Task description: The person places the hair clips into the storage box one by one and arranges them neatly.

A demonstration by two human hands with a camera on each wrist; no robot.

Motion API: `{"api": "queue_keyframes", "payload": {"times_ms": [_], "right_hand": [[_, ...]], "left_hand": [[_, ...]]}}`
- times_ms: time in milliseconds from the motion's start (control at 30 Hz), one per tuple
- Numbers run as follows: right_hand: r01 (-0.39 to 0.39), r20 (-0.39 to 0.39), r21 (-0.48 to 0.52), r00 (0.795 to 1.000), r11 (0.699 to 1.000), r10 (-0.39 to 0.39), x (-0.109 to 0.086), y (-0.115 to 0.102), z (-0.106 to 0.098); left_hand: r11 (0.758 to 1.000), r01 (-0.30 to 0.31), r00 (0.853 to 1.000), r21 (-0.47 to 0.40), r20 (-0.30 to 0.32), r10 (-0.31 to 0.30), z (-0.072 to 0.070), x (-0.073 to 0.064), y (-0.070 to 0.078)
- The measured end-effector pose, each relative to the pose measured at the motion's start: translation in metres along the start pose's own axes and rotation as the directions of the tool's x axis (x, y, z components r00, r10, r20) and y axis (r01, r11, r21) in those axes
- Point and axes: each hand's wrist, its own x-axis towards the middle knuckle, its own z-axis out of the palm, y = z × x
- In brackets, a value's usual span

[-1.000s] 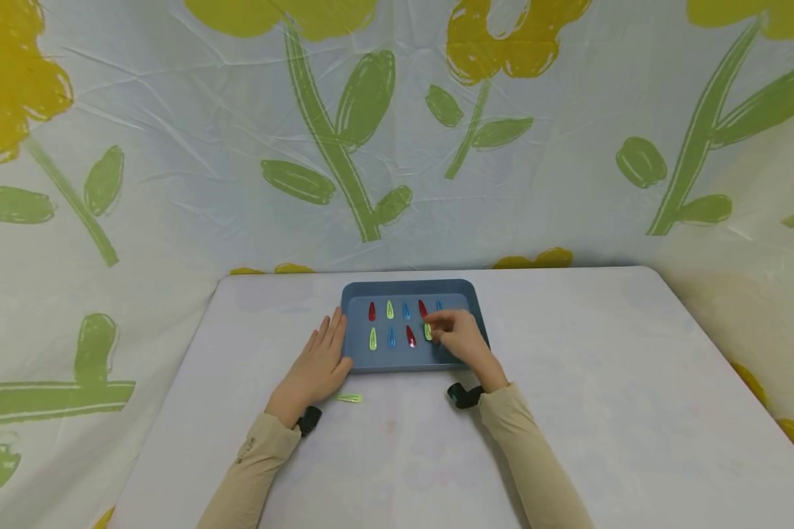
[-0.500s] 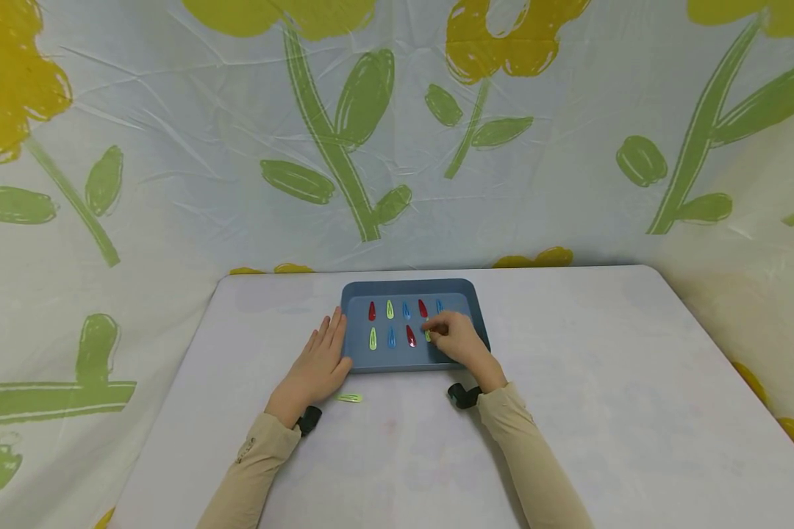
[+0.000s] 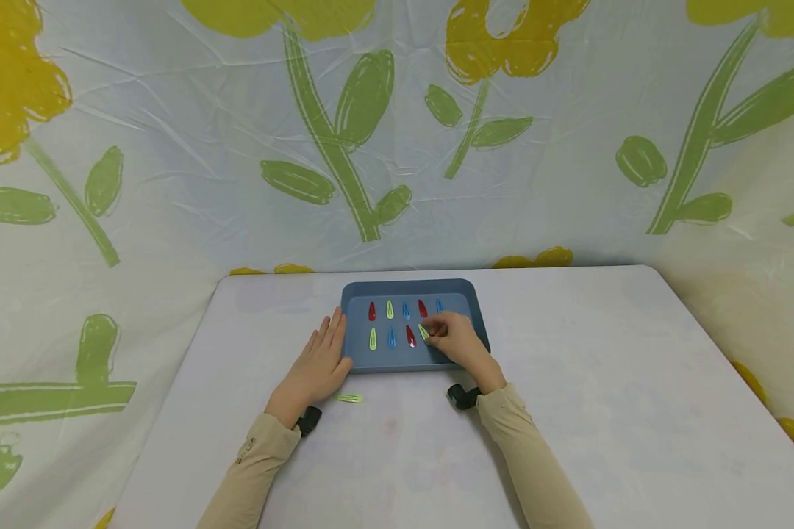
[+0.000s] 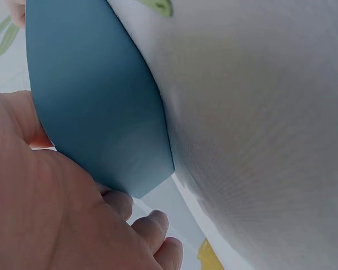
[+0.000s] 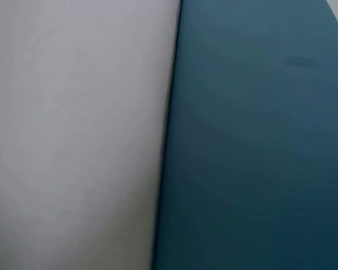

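In the head view, a blue-grey tray (image 3: 397, 360) holds two rows of red, yellow-green and blue snap hair clips. My right hand (image 3: 459, 339) is over the tray's right part, thumb and forefinger pinching a yellow-green hair clip (image 3: 424, 332) at the right end of the front row. That clip leans at a slant beside a red hair clip (image 3: 411, 336). My left hand (image 3: 314, 369) lies with straight fingers along the tray's left side, the thumb at its near left corner. In the left wrist view this hand (image 4: 62, 208) touches the tray wall (image 4: 101, 101).
One more yellow-green hair clip (image 3: 349, 398) lies on the white table (image 3: 602, 382) in front of the tray, near my left wrist. A flower-printed cloth (image 3: 556, 162) hangs behind the table. The right wrist view shows only tray wall (image 5: 259, 140) and table surface.
The yellow-green clip at my right fingers has turned from nearly upright to a slant and shifted slightly left. My left hand and the tray have stayed in place.
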Motion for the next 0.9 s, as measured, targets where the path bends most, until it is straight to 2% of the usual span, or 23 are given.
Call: {"api": "queue_keyframes", "payload": {"times_ms": [267, 500, 700, 900], "right_hand": [[0.027, 0.037, -0.018, 0.999, 0.999, -0.026, -0.0011, -0.0001, 0.0015], [0.08, 0.055, -0.083, 0.996, 0.993, -0.076, -0.0019, -0.0028, 0.0022], [0.01, 0.007, -0.07, 1.0, 0.997, -0.009, -0.0012, -0.0049, 0.0041], [-0.038, -0.025, -0.064, 0.999, 0.997, 0.036, -0.0014, -0.0035, 0.0063]], "left_hand": [[1.0, -0.002, 1.0, -0.001, -0.01, 0.002, 0.0024, 0.0007, -0.0003], [1.0, 0.004, 1.0, 0.012, 0.011, -0.005, 0.0025, 0.0018, -0.0019], [1.0, 0.001, 1.0, 0.007, -0.008, 0.0, 0.0033, 0.0016, -0.0013], [1.0, 0.007, 1.0, 0.02, 0.004, -0.007, 0.0017, 0.0018, -0.0013]]}}
